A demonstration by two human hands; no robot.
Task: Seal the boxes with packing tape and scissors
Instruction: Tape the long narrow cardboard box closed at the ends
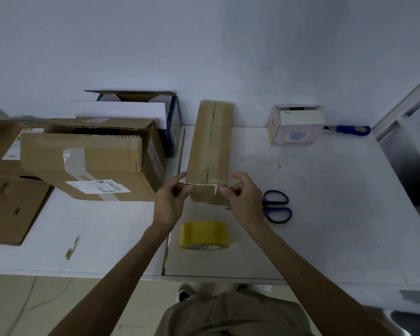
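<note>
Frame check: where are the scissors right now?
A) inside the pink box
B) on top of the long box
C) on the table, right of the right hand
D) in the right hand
C: the blue-handled scissors lie on the table just right of the right hand, which with the left hand pinches a tape strip at the near end of the long box.

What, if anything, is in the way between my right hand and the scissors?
Nothing visible. The scissors lie on the table right beside the right hand, which pinches a tape strip on the long box.
</note>
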